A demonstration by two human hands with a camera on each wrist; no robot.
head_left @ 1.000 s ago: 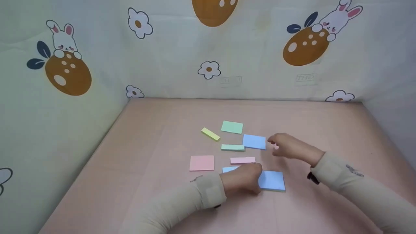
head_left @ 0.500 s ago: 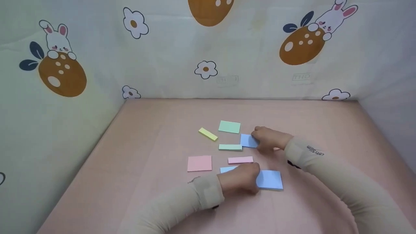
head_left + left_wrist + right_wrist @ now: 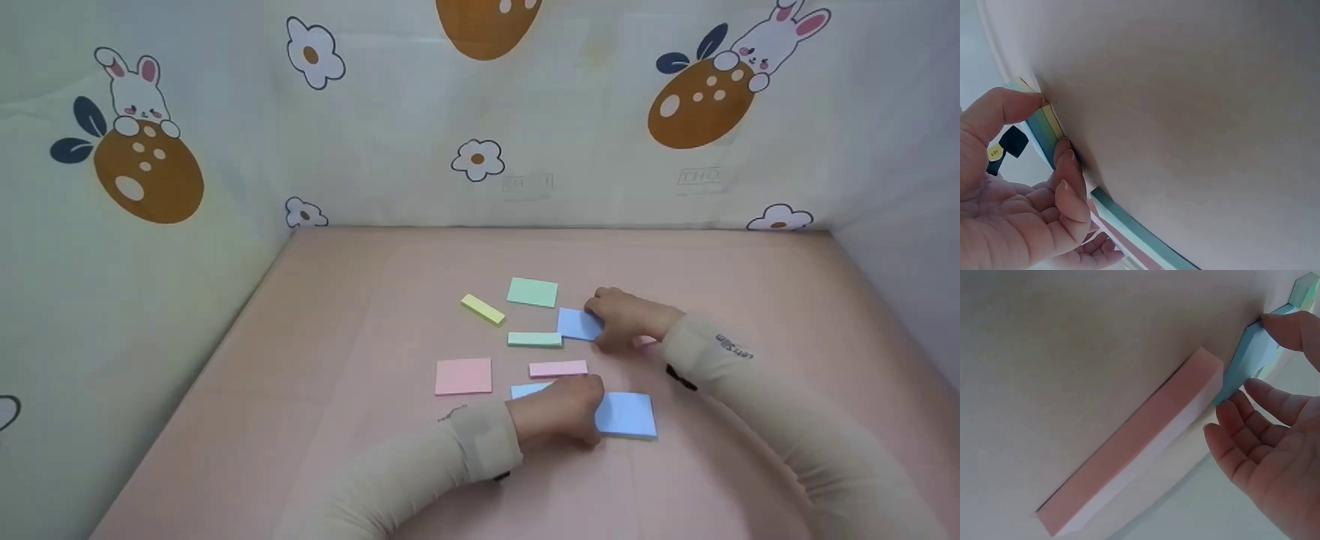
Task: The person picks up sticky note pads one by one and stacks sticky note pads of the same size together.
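Two bare hands: the left hand [image 3: 561,409] and the right hand [image 3: 630,319], both clothed in beige sleeves, are set over a pale pink desk [image 3: 360,300].
Left grip: narrowed on a layered rectangular paper stack [image 3: 628,415], which is held between thumb and fingers, blue uppermost, green and yellow beneath.
Right grip: narrowed on a blue rectangular paper pad [image 3: 577,324], which is pinched by its opposite edges near its right end.
Blue pad: laid flat, nearer the desk's far edge than the stack is; its near left corner is seen at the end of a mint-green paper strip [image 3: 535,340].
Pink strips: one pale pink strip [image 3: 558,369] is placed just beyond the left hand; a salmon-pink strip [image 3: 1134,444] is partly hidden beside the right hand.
Light-blue piece [image 3: 529,390]: mostly covered by the left hand.
Toward the far edge: a green rectangular pad [image 3: 532,292] is laid, with a slanted yellow strip [image 3: 483,310] on its left-edge side.
Toward the left edge: a pink rectangular pad [image 3: 463,376] is placed, apart from the left hand.
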